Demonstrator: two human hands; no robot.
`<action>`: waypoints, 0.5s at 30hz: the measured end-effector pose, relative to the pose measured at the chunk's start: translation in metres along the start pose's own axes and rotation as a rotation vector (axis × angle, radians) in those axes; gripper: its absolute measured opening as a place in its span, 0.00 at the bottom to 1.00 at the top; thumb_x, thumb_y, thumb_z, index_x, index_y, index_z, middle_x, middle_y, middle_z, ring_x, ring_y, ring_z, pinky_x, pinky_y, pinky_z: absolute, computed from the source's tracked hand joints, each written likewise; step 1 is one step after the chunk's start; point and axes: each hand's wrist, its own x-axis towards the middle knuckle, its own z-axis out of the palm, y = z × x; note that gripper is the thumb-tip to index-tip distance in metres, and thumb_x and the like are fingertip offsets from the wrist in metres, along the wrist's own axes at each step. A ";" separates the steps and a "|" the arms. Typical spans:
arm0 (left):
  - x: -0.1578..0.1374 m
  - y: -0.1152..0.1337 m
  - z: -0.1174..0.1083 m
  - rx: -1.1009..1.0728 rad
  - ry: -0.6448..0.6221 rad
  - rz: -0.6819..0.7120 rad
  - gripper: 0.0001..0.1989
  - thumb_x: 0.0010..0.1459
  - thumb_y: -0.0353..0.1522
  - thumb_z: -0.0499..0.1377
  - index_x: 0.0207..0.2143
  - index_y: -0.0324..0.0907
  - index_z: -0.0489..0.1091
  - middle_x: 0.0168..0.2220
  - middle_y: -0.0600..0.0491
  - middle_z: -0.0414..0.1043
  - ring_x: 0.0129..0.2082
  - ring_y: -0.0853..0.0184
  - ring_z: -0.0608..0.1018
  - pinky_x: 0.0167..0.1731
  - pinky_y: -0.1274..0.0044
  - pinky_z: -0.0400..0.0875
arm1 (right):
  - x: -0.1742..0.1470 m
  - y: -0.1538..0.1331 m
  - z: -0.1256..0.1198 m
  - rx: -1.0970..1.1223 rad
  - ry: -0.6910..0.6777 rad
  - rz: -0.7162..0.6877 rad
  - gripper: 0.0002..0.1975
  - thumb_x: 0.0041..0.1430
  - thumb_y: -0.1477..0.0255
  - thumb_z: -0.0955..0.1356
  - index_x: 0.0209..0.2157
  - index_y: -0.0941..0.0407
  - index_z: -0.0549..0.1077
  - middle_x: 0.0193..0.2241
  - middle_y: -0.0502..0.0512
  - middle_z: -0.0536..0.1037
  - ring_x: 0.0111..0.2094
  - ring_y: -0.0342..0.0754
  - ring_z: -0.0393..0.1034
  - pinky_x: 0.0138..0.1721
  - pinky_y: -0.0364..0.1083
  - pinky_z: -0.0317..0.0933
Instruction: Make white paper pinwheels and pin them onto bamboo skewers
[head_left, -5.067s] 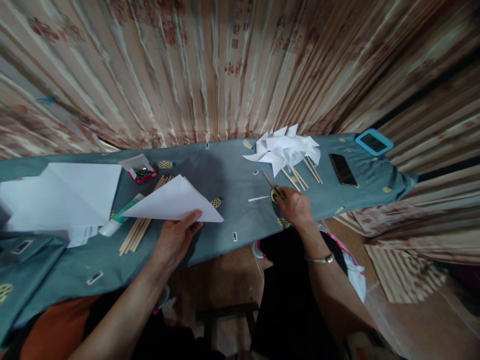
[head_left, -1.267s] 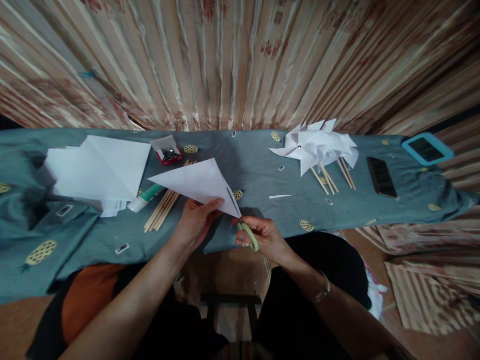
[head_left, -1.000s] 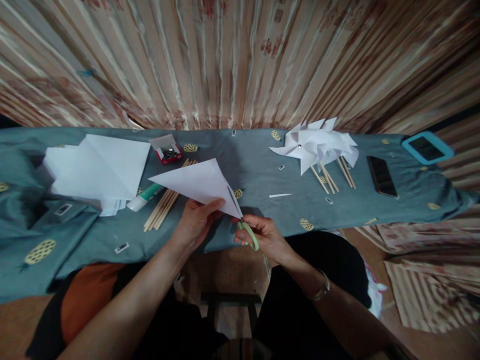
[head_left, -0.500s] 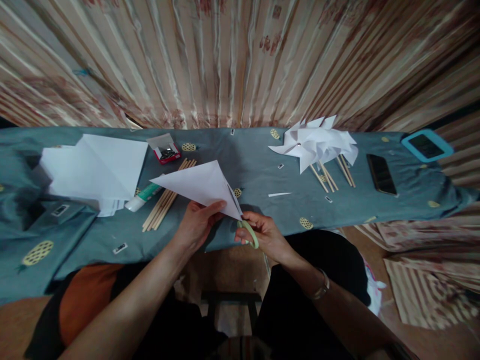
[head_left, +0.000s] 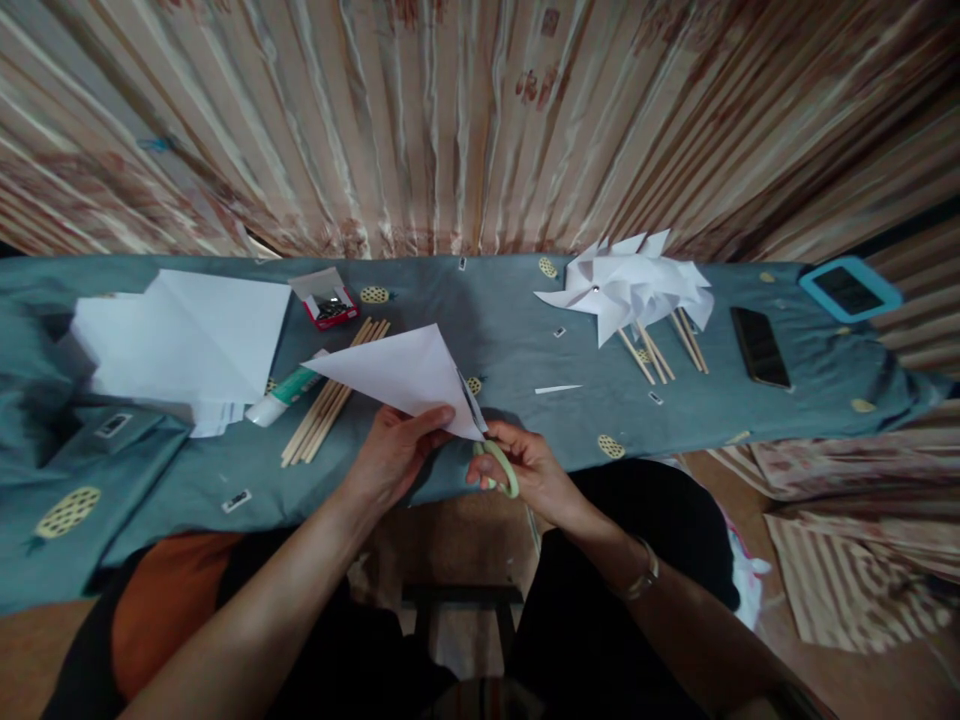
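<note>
A sheet of white paper folded into a triangle [head_left: 401, 372] is pinched at its lower edge by my left hand [head_left: 401, 445], thumb on top. My right hand [head_left: 525, 465] grips light green scissors [head_left: 508, 472], fingers through the handle loops. The scissor blades are at the right edge of the folded paper, near its lowest corner, where the layers stand slightly apart. Most of the blades are hidden by the paper. Under the paper's left part lie several wooden sticks [head_left: 322, 420] and a green and white glue tube [head_left: 285, 392].
White sheets [head_left: 187, 335] are piled at the left, beside a small red box [head_left: 327, 300] of metal bits. Finished paper pinwheels [head_left: 637, 285] on sticks lie at the right, near a phone [head_left: 760, 346] and a blue-framed device [head_left: 851, 290]. A thin paper strip [head_left: 558, 388] lies mid-table.
The folded paper has tilted slightly, and its layers at the right edge are a little further apart by the scissors. Both hands keep nearly the same place.
</note>
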 end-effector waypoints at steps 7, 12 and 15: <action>0.001 -0.001 -0.003 -0.007 -0.021 0.002 0.14 0.36 0.25 0.73 0.29 0.37 0.77 0.31 0.53 0.80 0.29 0.68 0.79 0.30 0.79 0.76 | -0.002 -0.002 -0.001 -0.018 -0.026 0.003 0.22 0.47 0.54 0.76 0.35 0.56 0.72 0.25 0.47 0.76 0.23 0.38 0.68 0.24 0.38 0.62; 0.002 0.001 -0.002 -0.011 -0.011 -0.009 0.15 0.36 0.24 0.73 0.30 0.37 0.77 0.31 0.53 0.80 0.28 0.68 0.79 0.30 0.78 0.77 | -0.002 -0.004 -0.001 -0.026 -0.047 -0.003 0.22 0.48 0.55 0.76 0.33 0.56 0.70 0.23 0.46 0.76 0.22 0.38 0.68 0.24 0.38 0.62; 0.001 -0.001 0.000 -0.009 -0.011 -0.020 0.14 0.36 0.24 0.73 0.29 0.37 0.77 0.30 0.53 0.80 0.28 0.69 0.79 0.30 0.79 0.77 | -0.001 -0.002 0.000 -0.007 -0.026 -0.012 0.21 0.46 0.58 0.78 0.34 0.56 0.71 0.23 0.45 0.75 0.22 0.38 0.68 0.24 0.37 0.62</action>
